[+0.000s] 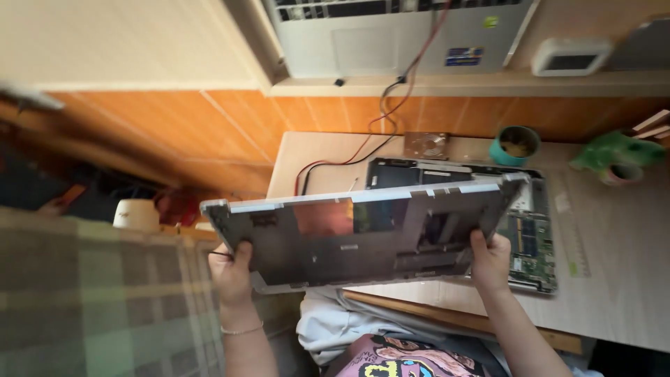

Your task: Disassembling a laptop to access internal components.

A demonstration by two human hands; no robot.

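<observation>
While both hands gripped it, the bench [628, 279] lay below: item one, grey laptop base cover [363, 234], raised and tilted above the opened laptop chassis [534, 237]. Left hand [232, 269] closed on its left edge, right hand [490, 262] on its right. Smaller: teal tape roll [515, 145].

I cannot see my fingers on either side: the grey laptop cover [363, 234] hides all but the thumbs of my left hand [232, 269] and right hand [490, 262]. The cover also blocks most of the opened laptop base [534, 237] lying on the table [621, 279]. The second laptop [398, 35] on the shelf is cut off by the top edge. At far left, a blurred grey shape [24, 96] is unreadable.
</observation>
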